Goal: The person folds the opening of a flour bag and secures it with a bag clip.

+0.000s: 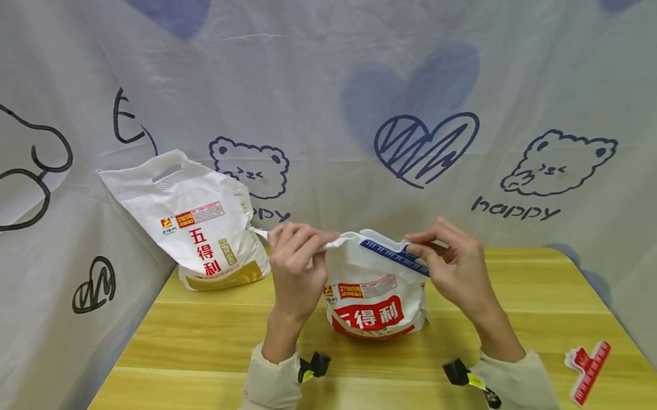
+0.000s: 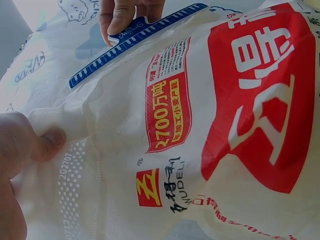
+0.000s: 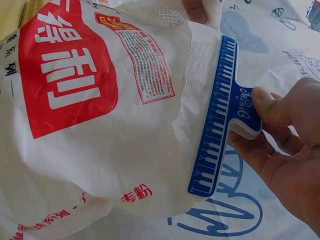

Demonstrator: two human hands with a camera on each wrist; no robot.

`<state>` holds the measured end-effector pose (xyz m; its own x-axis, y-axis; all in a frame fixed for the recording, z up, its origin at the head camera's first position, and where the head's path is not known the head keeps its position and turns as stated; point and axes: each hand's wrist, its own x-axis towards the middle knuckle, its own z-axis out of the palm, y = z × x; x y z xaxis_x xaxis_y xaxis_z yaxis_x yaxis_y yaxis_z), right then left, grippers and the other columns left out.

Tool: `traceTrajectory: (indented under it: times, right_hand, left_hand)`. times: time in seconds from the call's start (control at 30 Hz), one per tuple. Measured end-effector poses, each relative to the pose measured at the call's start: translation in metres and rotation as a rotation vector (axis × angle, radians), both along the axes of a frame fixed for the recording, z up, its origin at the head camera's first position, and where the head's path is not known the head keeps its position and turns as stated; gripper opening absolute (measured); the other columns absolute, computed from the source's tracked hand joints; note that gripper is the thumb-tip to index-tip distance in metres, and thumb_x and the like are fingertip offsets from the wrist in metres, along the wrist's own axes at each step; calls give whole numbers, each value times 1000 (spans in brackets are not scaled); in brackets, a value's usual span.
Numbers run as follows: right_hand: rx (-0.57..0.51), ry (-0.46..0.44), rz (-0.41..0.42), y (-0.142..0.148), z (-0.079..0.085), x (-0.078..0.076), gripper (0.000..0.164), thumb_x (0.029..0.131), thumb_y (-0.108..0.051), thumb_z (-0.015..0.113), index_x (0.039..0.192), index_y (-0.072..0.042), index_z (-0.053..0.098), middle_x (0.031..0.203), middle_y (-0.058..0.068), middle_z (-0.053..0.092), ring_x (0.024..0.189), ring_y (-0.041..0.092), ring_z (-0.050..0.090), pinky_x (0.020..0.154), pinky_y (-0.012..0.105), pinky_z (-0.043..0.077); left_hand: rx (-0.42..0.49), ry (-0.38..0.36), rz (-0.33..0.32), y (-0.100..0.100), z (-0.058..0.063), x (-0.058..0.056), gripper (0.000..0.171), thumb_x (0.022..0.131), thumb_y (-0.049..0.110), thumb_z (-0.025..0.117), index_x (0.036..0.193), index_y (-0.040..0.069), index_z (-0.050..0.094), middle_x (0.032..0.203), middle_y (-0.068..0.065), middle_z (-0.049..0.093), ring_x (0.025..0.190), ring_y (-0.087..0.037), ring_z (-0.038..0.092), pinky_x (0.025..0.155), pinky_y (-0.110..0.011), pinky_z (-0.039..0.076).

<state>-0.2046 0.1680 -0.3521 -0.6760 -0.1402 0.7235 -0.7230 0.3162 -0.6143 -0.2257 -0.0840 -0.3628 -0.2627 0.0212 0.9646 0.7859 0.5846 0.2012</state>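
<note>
A white flour bag [image 1: 366, 287] with a red label stands in the middle of the table. My left hand [image 1: 298, 268] pinches the left part of its top edge; in the left wrist view the thumb [image 2: 52, 142] presses on the white material. A blue clip [image 3: 216, 120] with a piano-key pattern lies along the right part of the bag's top edge. Its handles are pinched between the thumb and fingers of my right hand [image 1: 458, 269]. Whether the clip's jaws press tight on the bag I cannot tell.
Another white flour bag [image 1: 207, 215], with a gold band, leans at the back left against the printed curtain [image 1: 322, 94]. A red clip [image 1: 591, 372] of similar shape lies near the right edge of the wooden table [image 1: 189, 358].
</note>
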Motion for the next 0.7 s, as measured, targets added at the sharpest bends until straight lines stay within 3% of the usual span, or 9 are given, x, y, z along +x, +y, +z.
traceTrajectory:
  times: [0.7]
  right_hand:
    - [-8, 1, 19, -11, -1, -1, 21, 83, 18, 72, 95, 0, 73, 89, 8, 63, 86, 18, 66, 78, 24, 59]
  left_hand:
    - [25, -7, -14, -1, 1, 0, 29, 76, -17, 67, 84, 8, 79, 80, -5, 73, 82, -24, 62, 91, -48, 41]
